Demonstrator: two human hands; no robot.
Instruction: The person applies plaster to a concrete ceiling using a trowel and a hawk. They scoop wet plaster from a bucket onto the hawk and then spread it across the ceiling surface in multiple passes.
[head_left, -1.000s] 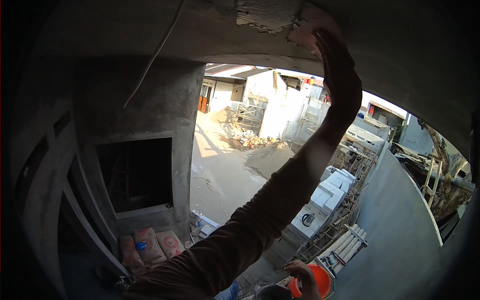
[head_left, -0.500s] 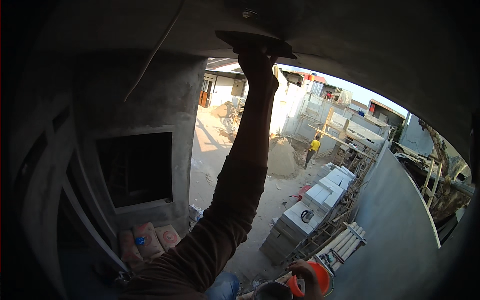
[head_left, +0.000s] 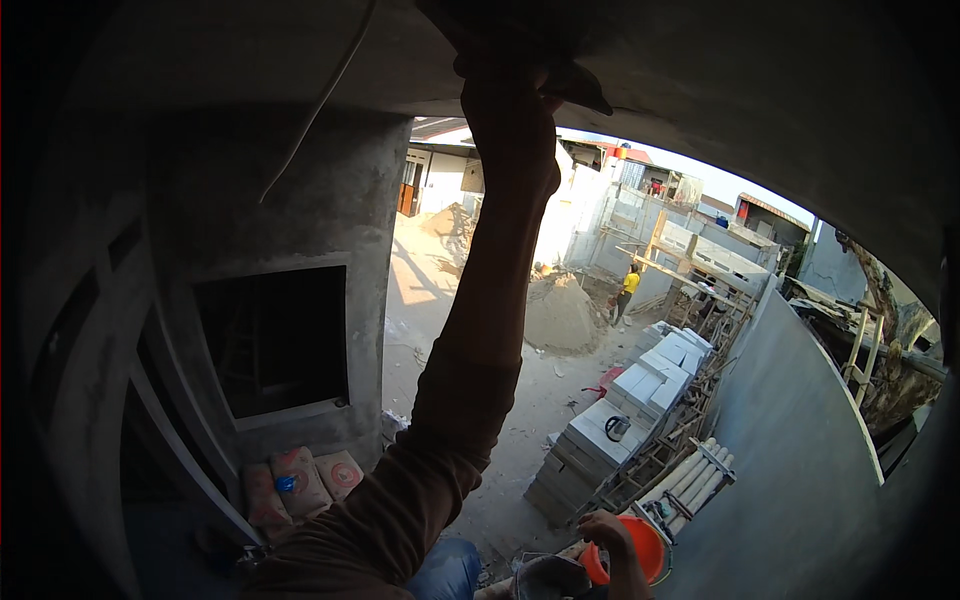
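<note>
My left arm stretches up to the ceiling, and my left hand (head_left: pixel 505 85) is closed on a dark, flat plastering float (head_left: pixel 582 88). The float lies against or very close to the shaded ceiling (head_left: pixel 690 120); its far side merges into the dark. Low on the right, my right hand (head_left: pixel 605 532) is raised beside an orange bucket (head_left: pixel 645 548), overlapping its rim in the view. The fingers are curled, and whatever they may hold does not show. A dark bucket (head_left: pixel 550 578) stands just left of the orange one, cut by the lower edge.
A thin cable (head_left: pixel 318 108) hangs from the ceiling. Cement bags (head_left: pixel 300 480) lie below a window opening (head_left: pixel 272 340). Pale blocks (head_left: pixel 615 410) are stacked ahead, a kettle-like pot on top. Bamboo poles (head_left: pixel 690 485) lean along the grey wall (head_left: pixel 790 400). Someone in yellow (head_left: pixel 628 285) stands by a sand heap (head_left: pixel 565 312).
The float has come nearer overhead and is tilted differently, its right end now pointing down. My left hand has moved slightly up and left. My right hand has risen a little beside the orange bucket.
</note>
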